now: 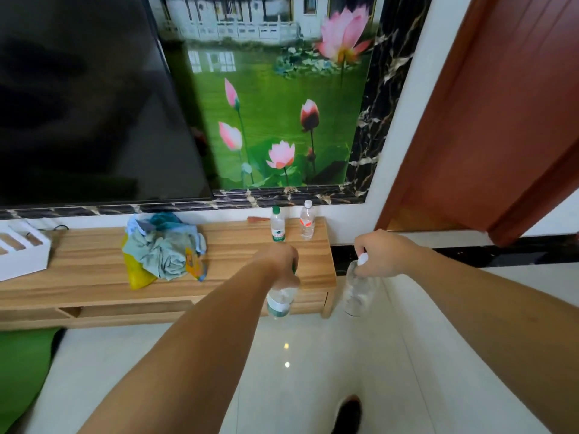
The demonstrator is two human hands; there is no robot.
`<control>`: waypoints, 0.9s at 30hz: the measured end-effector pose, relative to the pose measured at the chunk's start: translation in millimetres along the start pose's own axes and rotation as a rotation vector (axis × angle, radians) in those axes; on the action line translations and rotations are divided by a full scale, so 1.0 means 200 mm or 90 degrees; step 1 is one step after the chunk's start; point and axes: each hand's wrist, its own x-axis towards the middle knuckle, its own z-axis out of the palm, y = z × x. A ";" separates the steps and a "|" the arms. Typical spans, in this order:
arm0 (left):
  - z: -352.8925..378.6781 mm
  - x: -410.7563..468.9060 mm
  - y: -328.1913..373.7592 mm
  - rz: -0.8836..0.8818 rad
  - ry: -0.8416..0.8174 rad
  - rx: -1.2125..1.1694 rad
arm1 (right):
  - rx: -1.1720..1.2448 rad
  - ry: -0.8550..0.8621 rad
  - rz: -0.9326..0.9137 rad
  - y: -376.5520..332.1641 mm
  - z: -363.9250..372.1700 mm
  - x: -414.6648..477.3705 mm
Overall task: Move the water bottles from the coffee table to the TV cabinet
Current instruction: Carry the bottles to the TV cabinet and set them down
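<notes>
Both arms out in front of the long light-wood TV cabinet [94, 270]. Left hand [279, 261] is clamped around the neck of a clear plastic water bottle with a green label [279, 300]; it hangs down in front of the cabinet's front edge, near the right end. Right hand [382, 253] grips the top of a clear plastic water bottle with a white cap [358, 288], hanging just past the cabinet's right end, above the glossy white tile floor [313, 386].

2 more bottles stand upright on the cabinet top at the back right, near each other: a green-capped clear bottle with a green label [277, 224] and a white-capped clear bottle with a red label [307, 220].

A pile of crumpled blue-green cloth on a yellow bag [163, 245] sits mid-cabinet. Black TV screen [87, 98] hangs above. Held bottles look nearly empty, hard to confirm.
</notes>
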 end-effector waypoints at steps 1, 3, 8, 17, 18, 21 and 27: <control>-0.02 0.05 -0.01 -0.011 -0.006 0.002 | 0.004 -0.001 -0.007 0.03 -0.01 0.08; -0.04 0.15 -0.02 -0.028 -0.018 0.014 | 0.004 -0.005 -0.020 0.09 -0.04 0.24; -0.09 0.38 -0.04 -0.065 -0.037 0.021 | -0.018 -0.032 -0.048 0.15 -0.14 0.63; -0.20 0.70 -0.14 -0.105 -0.034 0.026 | 0.016 -0.041 -0.115 0.20 -0.28 1.04; -0.20 0.73 -0.16 -0.105 -0.042 0.028 | 0.024 -0.042 -0.111 0.20 -0.29 1.08; -0.21 0.83 -0.25 -0.114 -0.057 0.026 | 0.024 -0.052 -0.086 0.22 -0.31 1.19; -0.22 1.07 -0.50 -0.116 -0.085 -0.018 | 0.001 -0.112 -0.056 0.19 -0.34 1.48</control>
